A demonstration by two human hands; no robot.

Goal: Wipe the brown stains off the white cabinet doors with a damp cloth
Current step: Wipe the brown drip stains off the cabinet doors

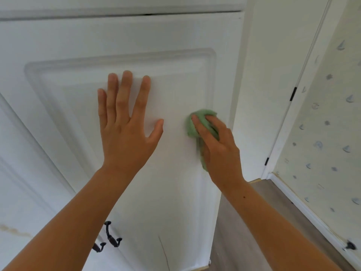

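Note:
A white cabinet door [172, 79] with a raised panel fills the middle of the view. My left hand [125, 122] lies flat on the panel, fingers straight and spread. My right hand [216, 145] grips a bunched green cloth [192, 126] and presses it against the door near the panel's right edge. A faint brown stain [13, 230] shows on the neighbouring door at the lower left. A thin dark line [164, 253] runs down the low part of the door I am touching.
Two dark metal handles [111, 237] sit where the two doors meet, low in view. To the right are a white side panel [263, 94], grey wood floor [244, 231] and a patterned wall [328, 133] with white skirting.

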